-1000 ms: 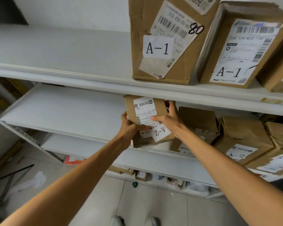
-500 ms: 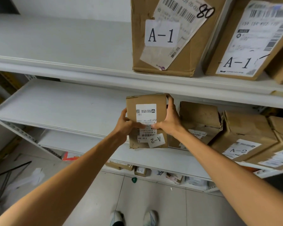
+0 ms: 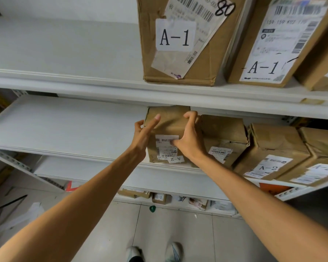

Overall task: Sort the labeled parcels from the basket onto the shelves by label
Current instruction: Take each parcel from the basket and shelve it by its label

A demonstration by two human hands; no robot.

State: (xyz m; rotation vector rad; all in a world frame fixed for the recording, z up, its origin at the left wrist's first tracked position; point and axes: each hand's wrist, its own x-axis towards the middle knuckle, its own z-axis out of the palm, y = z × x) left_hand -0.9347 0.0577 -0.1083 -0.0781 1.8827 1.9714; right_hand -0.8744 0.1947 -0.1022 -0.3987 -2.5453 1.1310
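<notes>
Parcel on middle shelf, between both hands

One head view only, looking forward and down along both arms, close to the shelves; the floor and shoes show at the bottom edge.

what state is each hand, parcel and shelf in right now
left hand: open, on parcel's left side
right hand: fingers curled over parcel's top
A-2 parcel: upright on middle shelf
middle shelf: left part bare
A-1 boxes: leaning on top shelf
</notes>
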